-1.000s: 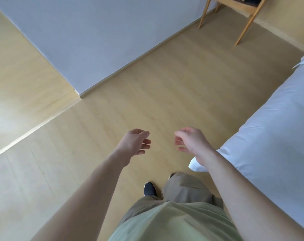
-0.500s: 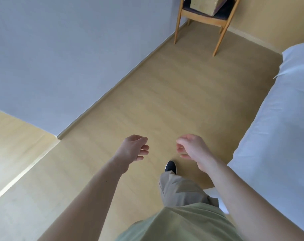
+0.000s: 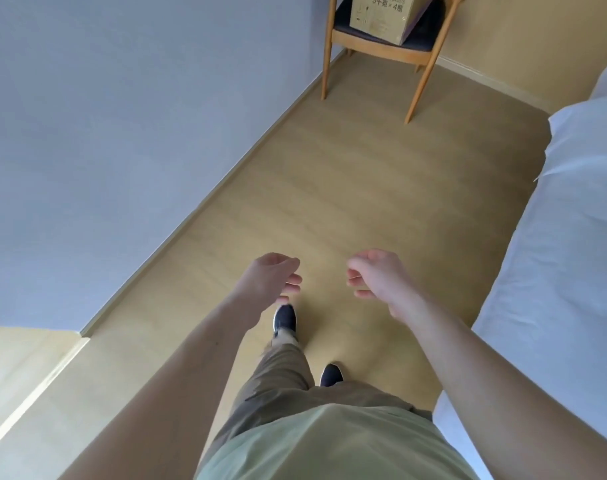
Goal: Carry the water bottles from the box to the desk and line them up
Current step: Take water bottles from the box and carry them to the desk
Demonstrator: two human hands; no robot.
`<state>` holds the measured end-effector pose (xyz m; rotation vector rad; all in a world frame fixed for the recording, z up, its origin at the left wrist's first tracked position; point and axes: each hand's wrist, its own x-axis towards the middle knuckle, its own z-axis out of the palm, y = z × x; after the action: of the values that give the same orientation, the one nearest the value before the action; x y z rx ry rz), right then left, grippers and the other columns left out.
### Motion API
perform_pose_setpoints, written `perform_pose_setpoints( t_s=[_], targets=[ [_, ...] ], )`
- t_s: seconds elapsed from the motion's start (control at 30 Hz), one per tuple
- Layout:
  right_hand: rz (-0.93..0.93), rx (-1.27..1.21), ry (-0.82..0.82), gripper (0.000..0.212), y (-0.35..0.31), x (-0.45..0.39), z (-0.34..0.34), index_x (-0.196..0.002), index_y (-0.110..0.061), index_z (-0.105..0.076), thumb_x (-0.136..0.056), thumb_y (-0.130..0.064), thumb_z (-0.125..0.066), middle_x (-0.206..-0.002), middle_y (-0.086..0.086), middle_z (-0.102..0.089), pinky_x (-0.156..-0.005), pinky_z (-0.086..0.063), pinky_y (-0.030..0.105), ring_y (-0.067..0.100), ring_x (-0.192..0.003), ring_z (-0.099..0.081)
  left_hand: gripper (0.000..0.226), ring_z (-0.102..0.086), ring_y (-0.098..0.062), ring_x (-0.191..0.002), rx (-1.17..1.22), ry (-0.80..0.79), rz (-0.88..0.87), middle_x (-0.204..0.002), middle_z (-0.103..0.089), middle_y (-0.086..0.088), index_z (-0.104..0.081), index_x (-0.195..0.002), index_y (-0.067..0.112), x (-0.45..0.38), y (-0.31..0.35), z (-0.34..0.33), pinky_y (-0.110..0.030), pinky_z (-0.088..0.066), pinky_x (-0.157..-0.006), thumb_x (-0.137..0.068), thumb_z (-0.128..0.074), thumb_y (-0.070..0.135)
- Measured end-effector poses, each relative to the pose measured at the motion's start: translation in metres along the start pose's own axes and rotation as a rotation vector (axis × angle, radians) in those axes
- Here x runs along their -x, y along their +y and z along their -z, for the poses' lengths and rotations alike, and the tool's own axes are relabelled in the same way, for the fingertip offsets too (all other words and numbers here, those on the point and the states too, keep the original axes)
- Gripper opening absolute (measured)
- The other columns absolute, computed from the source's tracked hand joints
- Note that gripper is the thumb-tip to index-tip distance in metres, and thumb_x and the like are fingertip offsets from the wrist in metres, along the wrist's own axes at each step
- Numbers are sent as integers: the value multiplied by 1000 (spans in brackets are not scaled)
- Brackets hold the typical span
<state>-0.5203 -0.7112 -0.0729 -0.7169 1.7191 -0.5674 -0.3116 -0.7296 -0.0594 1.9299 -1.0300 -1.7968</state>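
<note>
Both bare forearms reach forward at mid-frame, palms turned toward each other with a gap between. The left hand (image 3: 272, 277) hangs with its fingers loosely curled, gripping nothing. The right hand (image 3: 376, 273) mirrors it, fingers loosely bent, also holding nothing. The cardboard box (image 3: 385, 15) sits on the seat of a wooden chair (image 3: 381, 51) at twelve o'clock, well apart from the hands; no bottles show. A white bed (image 3: 555, 254) runs along three o'clock, a grey wall (image 3: 104, 133) along nine to eleven o'clock. Dark shoes (image 3: 285, 318) stand on the wooden floor (image 3: 347, 185).
</note>
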Motion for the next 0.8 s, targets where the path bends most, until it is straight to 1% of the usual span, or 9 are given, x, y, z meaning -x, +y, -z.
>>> perform_pose_setpoints(
  t_s=[0.1,0.2,0.27,0.43,0.6,0.7,0.8],
  targets=[
    [-19,-11,13,9,-26,-34,1,-89,-18,-67,-90,-21,-59,-82,-1,-71,-80,-62,38,13,-77,-71,19,-74,-15,-80,-24,-20,-1,-95,-77,-4,-66,-109,18,-39,35,10,-35,-60,-82,-99,-60,32],
    [-33,-12,28,10,-60,-72,-1,-88,-15,-67,-89,-21,-59,-82,0,-71,-80,-62,39,14,-78,-71,19,-75,-16,-83,-55,-48,-5,-95,-77,-3,-66,-109,19,-84,70,24,-36,-60,-82,-99,-61,34],
    [-43,-32,48,11,-90,-99,-4,-88,-14,-67,-89,-19,-58,-81,1,-70,-81,-62,39,14,-78,-70,19,-75,-16,-83,-65,-67,-14,-95,-77,-2,-66,-109,19,-113,98,37,-36,-60,-82,-99,-61,34],
    [-17,-69,92,10,-175,-160,-15,-89,-14,-67,-90,-20,-59,-79,-1,-70,-76,-62,36,12,-73,-69,18,-74,-15,-85,-107,-121,-36,-96,-77,-1,-66,-108,20,-179,172,71,-37,-59,-84,-99,-60,36],
    [-24,-91,113,12,-237,-211,-22,-94,-11,-67,-93,-18,-57,-86,3,-69,-84,-61,41,16,-77,-67,19,-74,-15,-86,-122,-146,-64,-96,-76,-1,-64,-109,21,-237,237,93,-34,-59,-82,-100,-59,37],
    [-35,-103,109,12,-263,-235,-18,-92,-10,-65,-93,-18,-57,-89,6,-68,-91,-60,45,19,-83,-67,19,-75,-15,-88,-144,-169,-77,-97,-77,-1,-64,-109,22,-269,272,96,-35,-60,-83,-99,-59,37],
    [-51,-101,109,10,-284,-261,-9,-89,-9,-62,-92,-16,-55,-89,7,-65,-94,-58,47,21,-84,-65,19,-75,-17,-91,-158,-175,-68,-98,-77,-2,-65,-110,21,-300,303,92,-36,-60,-86,-99,-59,36]
  ],
)
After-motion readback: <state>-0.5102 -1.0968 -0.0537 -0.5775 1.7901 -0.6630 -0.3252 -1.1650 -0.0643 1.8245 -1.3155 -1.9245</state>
